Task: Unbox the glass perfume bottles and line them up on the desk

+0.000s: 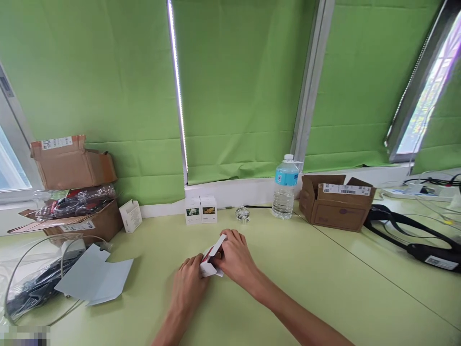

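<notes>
White card forms the small box point(206, 270) held between the two hands, low in the middle of the pale green tabletop point(295, 274). The left hand point(190, 275) grips it from the left, fingertips against its side. The right hand point(236, 253) is just to its right, fingers curled in at the raised flap point(217, 245); whether they clasp anything there cannot be made out.

Beyond the hands sits a clear ornament point(242, 214), with two picture boxes point(193, 213) standing side by side to its left. Farther right are a water bottle point(286, 178) with a blue label and an opened brown carton point(334, 210). Well to the left, an unfolded pale sheet point(95, 276) lies near stacked cardboard boxes point(68, 169).
</notes>
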The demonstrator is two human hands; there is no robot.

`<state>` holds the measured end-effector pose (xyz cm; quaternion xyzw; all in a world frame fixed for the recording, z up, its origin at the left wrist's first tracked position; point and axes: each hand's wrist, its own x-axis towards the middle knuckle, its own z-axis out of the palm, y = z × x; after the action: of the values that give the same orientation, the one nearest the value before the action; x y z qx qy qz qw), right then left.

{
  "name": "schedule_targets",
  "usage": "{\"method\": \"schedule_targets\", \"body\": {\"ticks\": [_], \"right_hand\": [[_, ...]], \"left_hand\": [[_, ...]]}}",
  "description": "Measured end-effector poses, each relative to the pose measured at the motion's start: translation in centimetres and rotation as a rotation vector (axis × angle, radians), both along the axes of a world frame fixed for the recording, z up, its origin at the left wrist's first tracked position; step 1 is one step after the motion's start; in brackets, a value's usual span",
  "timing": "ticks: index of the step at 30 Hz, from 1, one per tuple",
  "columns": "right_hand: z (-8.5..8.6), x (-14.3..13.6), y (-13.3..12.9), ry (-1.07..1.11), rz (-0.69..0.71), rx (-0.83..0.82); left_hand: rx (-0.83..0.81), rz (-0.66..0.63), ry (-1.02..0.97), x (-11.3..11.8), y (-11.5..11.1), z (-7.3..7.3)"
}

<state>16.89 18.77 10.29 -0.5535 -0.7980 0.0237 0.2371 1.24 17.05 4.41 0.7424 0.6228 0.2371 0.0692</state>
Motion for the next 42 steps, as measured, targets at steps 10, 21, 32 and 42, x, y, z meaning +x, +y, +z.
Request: {"method": "schedule_targets", "body": {"ticks": [10,21,32,42], "right_hand": [[-1.6,-0.5,0.3,0.126,0.025,-0.027],[-2.3,-0.8,0.4,0.198,0.066,-0.007],[-2.7,-0.6,0.5,0.213,0.059,-0.005],[-2.7,-0.3,0.9,0.249,0.079,-0.021]], "left_hand": [[0.05,-0.016,0.064,-0.1,0.3,-0.9],[0.07,-0.033,0.096,-0.2,0.4,-1.2],[0.089,-0.042,0.136,-0.1,0.4,-1.3],[0.107,-0.029,0.162,0.0,0.4,-1.5]]}}
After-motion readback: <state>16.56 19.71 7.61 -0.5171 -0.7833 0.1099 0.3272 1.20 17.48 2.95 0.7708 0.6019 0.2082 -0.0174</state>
